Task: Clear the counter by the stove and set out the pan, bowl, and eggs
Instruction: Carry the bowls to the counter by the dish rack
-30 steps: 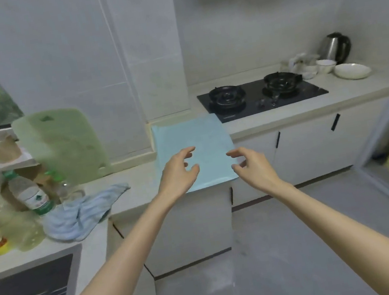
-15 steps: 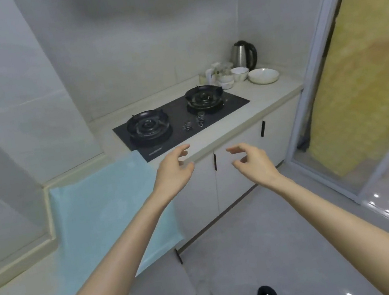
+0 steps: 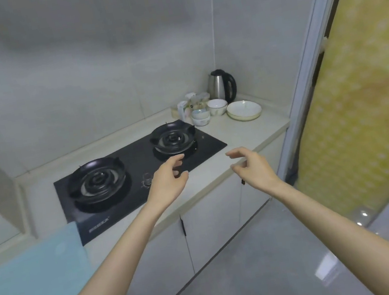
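Head view: person has turned right over the last second, from blue mat (image 3: pixel 30 278) toward stove (image 3: pixel 106 182).
- Left hand (image 3: pixel 168 180), right hand (image 3: pixel 253 165): both empty, fingers loosely curled, hovering above front edge of surface (image 3: pixel 250 132).
- Beyond right hand: bowls (image 3: pixel 217 106), plate (image 3: pixel 244 110), kettle (image 3: pixel 221 86), well apart from the hand.
- Pan, eggs: not in view.
- Likely next: clearing that corner.

Home kitchen: gas stove (image 3: pixel 138 172) set in counter (image 3: pixel 245 136), kettle (image 3: pixel 222 86), tiled walls.
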Action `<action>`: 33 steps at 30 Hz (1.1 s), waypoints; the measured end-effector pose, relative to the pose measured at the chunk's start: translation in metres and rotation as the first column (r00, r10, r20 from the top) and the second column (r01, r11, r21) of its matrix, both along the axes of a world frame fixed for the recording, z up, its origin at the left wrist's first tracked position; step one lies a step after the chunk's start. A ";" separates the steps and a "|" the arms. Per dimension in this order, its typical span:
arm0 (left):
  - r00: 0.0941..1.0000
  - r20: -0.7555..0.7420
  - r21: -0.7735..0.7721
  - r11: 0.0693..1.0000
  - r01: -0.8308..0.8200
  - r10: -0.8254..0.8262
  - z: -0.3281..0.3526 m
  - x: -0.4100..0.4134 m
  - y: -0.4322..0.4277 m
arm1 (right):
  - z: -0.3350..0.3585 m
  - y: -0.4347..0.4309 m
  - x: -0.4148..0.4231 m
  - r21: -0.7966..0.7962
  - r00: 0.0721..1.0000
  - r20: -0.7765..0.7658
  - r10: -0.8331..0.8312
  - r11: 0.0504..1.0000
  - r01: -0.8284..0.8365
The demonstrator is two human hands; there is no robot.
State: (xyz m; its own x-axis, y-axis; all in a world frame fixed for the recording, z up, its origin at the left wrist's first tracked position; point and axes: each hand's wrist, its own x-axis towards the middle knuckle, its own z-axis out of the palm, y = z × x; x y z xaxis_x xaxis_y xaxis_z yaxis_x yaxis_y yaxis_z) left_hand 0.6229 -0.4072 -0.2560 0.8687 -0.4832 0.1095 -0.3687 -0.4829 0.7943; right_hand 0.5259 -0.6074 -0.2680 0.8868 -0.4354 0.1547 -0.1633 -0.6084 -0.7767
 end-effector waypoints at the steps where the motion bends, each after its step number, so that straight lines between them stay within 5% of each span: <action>1: 1.000 -0.004 0.000 1.000 0.001 -0.001 -0.001 0.012 -0.011 | -0.001 -0.012 0.012 0.002 1.000 0.000 0.000 1.000 0.000; 16: 0.980 -0.196 -0.087 0.996 0.015 -0.032 -0.048 0.239 -0.185 | -0.022 -0.176 0.217 -0.048 0.995 -0.102 -0.016 0.999 0.011; 23: 0.929 -0.370 -0.107 0.993 -0.050 0.007 -0.068 0.342 -0.246 | -0.037 -0.246 0.322 0.201 0.985 -0.168 -0.026 0.978 0.061; 28: 0.780 -0.624 -0.167 0.966 -0.195 0.050 -0.070 0.397 -0.287 | -0.051 -0.284 0.393 0.565 0.964 -0.264 0.020 0.814 0.138; 33: 0.629 -0.774 -0.195 0.917 -0.349 0.075 -0.092 0.450 -0.315 | -0.087 -0.326 0.455 0.812 0.944 -0.314 0.099 0.544 0.213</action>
